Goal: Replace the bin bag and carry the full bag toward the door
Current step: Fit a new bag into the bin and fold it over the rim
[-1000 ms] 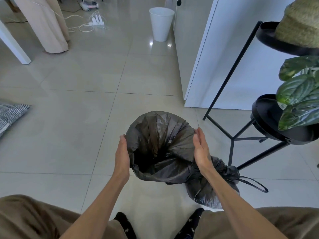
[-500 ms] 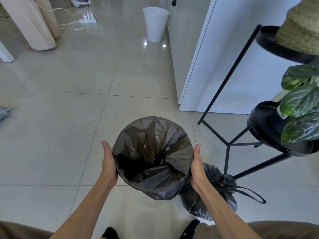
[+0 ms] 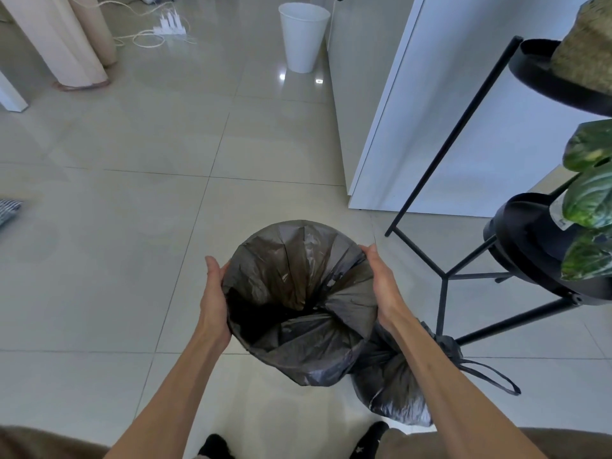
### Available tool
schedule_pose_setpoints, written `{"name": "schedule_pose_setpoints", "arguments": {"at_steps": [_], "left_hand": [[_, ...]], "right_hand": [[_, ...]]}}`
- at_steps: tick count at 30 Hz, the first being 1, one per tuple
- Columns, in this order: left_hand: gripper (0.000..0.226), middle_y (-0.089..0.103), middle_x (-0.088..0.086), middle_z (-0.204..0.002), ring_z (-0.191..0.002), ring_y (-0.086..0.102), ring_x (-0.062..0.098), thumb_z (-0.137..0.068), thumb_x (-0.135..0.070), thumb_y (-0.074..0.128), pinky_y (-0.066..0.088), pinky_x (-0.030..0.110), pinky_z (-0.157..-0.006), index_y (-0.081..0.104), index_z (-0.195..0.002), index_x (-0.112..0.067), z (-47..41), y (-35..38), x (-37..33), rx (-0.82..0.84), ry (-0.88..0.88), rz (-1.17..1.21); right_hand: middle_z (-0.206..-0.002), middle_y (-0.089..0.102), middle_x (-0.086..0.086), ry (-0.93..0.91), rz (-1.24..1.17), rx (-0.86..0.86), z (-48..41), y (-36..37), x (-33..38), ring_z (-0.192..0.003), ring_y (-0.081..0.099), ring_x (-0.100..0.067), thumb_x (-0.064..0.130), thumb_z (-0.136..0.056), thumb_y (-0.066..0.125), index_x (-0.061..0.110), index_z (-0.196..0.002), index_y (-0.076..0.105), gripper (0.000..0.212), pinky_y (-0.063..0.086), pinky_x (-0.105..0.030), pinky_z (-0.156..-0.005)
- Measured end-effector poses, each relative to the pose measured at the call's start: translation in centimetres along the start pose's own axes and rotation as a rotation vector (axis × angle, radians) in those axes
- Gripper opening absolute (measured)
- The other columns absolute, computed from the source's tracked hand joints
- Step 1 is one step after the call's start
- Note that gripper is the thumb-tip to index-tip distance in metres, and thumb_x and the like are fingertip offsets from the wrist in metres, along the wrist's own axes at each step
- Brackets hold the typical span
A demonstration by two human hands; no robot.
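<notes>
A bin lined with a fresh dark grey bag (image 3: 298, 293) stands on the tiled floor in front of me, the liner folded over its rim so the bin itself is hidden. My left hand (image 3: 215, 293) presses flat against the left side of the lined rim. My right hand (image 3: 381, 283) presses against the right side. The full bag (image 3: 397, 385), dark and tied shut with a drawstring loop trailing to the right, lies on the floor just right of the bin, under my right forearm.
A black metal plant stand (image 3: 443, 279) with green leaves (image 3: 589, 200) stands close on the right. A white cabinet (image 3: 430, 127) rises behind it. A white empty bin (image 3: 303, 38) sits at the far end, near a power strip with cables (image 3: 169, 24) and beige curtains (image 3: 66, 44).
Both hands slid apart along the rim as the liner opening spread wider and rounder. The view shifted slightly; the full bag stayed in place.
</notes>
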State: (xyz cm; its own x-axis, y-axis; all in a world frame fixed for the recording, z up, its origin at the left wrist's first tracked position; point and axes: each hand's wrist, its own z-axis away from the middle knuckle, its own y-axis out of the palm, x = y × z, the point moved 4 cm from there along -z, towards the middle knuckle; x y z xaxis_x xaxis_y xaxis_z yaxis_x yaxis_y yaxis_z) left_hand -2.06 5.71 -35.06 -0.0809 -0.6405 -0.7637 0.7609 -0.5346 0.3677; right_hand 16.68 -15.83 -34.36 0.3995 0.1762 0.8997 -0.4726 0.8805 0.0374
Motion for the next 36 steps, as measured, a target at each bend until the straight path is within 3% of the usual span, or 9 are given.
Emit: {"name": "schedule_pose_setpoints", "arguments": {"at_steps": [3, 6, 10, 13, 20, 24, 27, 31, 36], "left_hand": [[0.09, 0.064, 0.005, -0.136, -0.124, 0.059, 0.03, -0.078, -0.089, 0.032, 0.04, 0.055, -0.11, 0.056, -0.14, -0.028, -0.3, 0.2, -0.1, 0.012, -0.055, 0.036], [0.094, 0.066, 0.008, -0.132, -0.122, 0.06, 0.033, -0.077, -0.09, 0.028, 0.042, 0.054, -0.109, 0.06, -0.136, -0.024, -1.2, -0.2, -0.3, 0.001, -0.074, 0.083], [0.103, 0.068, 0.013, -0.128, -0.12, 0.061, 0.036, -0.073, -0.093, 0.026, 0.042, 0.055, -0.108, 0.064, -0.133, -0.018, -2.0, -0.7, -0.2, -0.001, -0.111, 0.107], [0.104, 0.07, 0.013, -0.125, -0.118, 0.062, 0.036, -0.073, -0.093, 0.026, 0.043, 0.054, -0.108, 0.066, -0.13, -0.016, -2.1, -0.7, -0.1, -0.035, -0.118, 0.096], [0.069, 0.071, 0.001, -0.117, -0.119, 0.062, 0.017, -0.09, -0.076, 0.029, 0.038, 0.04, -0.114, 0.068, -0.118, -0.025, 0.7, -3.3, 0.3, -0.538, 0.111, 0.125], [0.057, 0.07, -0.006, -0.107, -0.1, 0.066, 0.013, -0.095, -0.071, 0.03, 0.051, 0.032, -0.093, 0.065, -0.111, -0.03, 4.7, 0.1, 3.9, -0.447, 0.048, 0.199], [0.067, 0.071, -0.001, -0.112, -0.103, 0.066, 0.018, -0.091, -0.076, 0.028, 0.051, 0.035, -0.096, 0.066, -0.117, -0.026, 4.1, 0.6, 4.0, -0.366, 0.025, 0.279], [0.083, 0.07, 0.005, -0.119, -0.11, 0.065, 0.025, -0.089, -0.079, 0.023, 0.049, 0.042, -0.104, 0.063, -0.13, -0.019, 1.3, 0.1, 2.2, -0.324, 0.014, 0.151], [0.08, 0.067, 0.001, -0.128, -0.12, 0.058, 0.023, -0.095, -0.071, 0.015, 0.038, 0.042, -0.111, 0.067, -0.128, -0.02, -0.8, -0.9, -1.7, -0.567, 0.13, -0.09]], "right_hand": [[-0.137, 0.063, 0.002, 0.004, 0.007, -0.025, -0.3, 0.1, -0.7, -0.126, 0.059, -0.017, 0.083, -0.076, 0.053, 0.031, -0.138, 0.058, 0.081, 0.04, -0.045, -0.115], [-0.131, 0.065, 0.005, -0.05, 0.045, -0.074, -0.2, 0.9, -0.4, -0.123, 0.059, -0.014, 0.063, -0.091, 0.053, 0.033, -0.128, 0.062, 0.048, 0.043, -0.042, -0.112], [-0.129, 0.068, 0.005, -0.062, 0.055, -0.102, -0.3, 1.0, -0.5, -0.121, 0.061, -0.015, 0.065, -0.087, 0.058, 0.029, -0.131, 0.062, 0.058, 0.045, -0.044, -0.111], [-0.123, 0.071, 0.001, 0.005, -0.029, -0.091, -0.3, 0.7, -1.0, -0.116, 0.065, -0.018, 0.055, -0.091, 0.06, 0.025, -0.128, 0.065, 0.048, 0.047, -0.043, -0.109], [-0.12, 0.073, -0.005, 0.095, -0.108, -0.085, 0.1, 0.8, -1.5, -0.112, 0.069, -0.022, 0.061, -0.09, 0.059, 0.016, -0.134, 0.062, 0.063, 0.05, -0.043, -0.104], [-0.121, 0.072, -0.006, 0.114, -0.145, -0.11, 0.6, 1.0, -2.1, -0.113, 0.068, -0.023, 0.052, -0.094, 0.058, 0.015, -0.134, 0.061, 0.055, 0.051, -0.043, -0.104], [-0.125, 0.07, -0.007, 0.099, -0.165, -0.161, 1.1, 0.9, -2.6, -0.115, 0.066, -0.024, 0.047, -0.097, 0.057, 0.017, -0.137, 0.058, 0.05, 0.05, -0.046, -0.104], [-0.142, 0.058, -0.004, 0.122, -0.201, -0.281, 2.6, 1.1, -4.1, -0.125, 0.058, -0.024, 0.053, -0.092, 0.058, 0.024, -0.148, 0.044, 0.065, 0.045, -0.05, -0.109], [-0.125, 0.058, -0.002, 0.081, -0.1, -0.464, 6.4, 2.2, -4.9, -0.11, 0.056, -0.022, 0.038, -0.101, 0.052, 0.022, -0.129, 0.053, 0.032, 0.047, -0.044, -0.103]]}}
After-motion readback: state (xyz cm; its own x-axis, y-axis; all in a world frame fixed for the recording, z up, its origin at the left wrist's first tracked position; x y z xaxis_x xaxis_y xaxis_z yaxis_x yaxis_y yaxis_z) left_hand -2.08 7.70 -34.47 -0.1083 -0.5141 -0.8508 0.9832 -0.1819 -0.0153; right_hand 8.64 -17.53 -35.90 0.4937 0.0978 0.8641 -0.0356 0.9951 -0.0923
